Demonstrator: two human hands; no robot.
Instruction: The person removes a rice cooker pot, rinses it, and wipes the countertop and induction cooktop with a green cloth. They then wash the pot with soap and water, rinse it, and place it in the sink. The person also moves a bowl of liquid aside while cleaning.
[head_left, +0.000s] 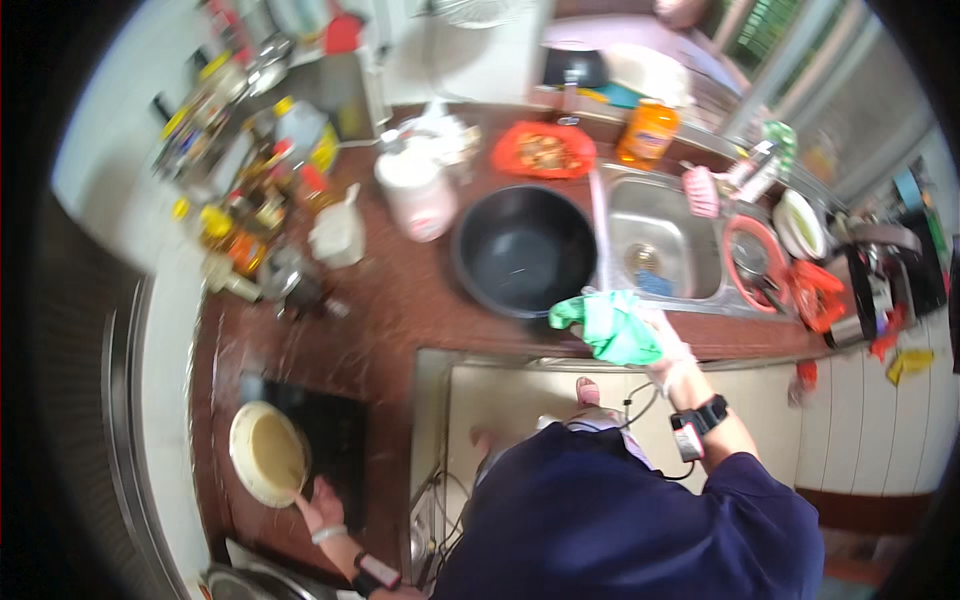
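At the lower left, my left hand (324, 507) grips the near rim of a cream-colored bowl (238, 457), a finger reaching over its edge. The bowl is tilted above the left part of a black cooktop (330, 442); its inside looks beige, and blur hides whether that is food. My right hand (667, 349) holds a bunched green cloth (619, 330) over the counter's front edge. Just beyond the cloth stands a large black basin (525, 251), with the steel sink (667, 225) to its right.
Bottles (236, 240) and a glass jug (291, 277) crowd the left wall. Behind the basin are a white canister (416, 191) and a red bag of food pieces (544, 152). A pink colander (756, 262) sits right of the sink. Cables (450, 502) hang near the floor.
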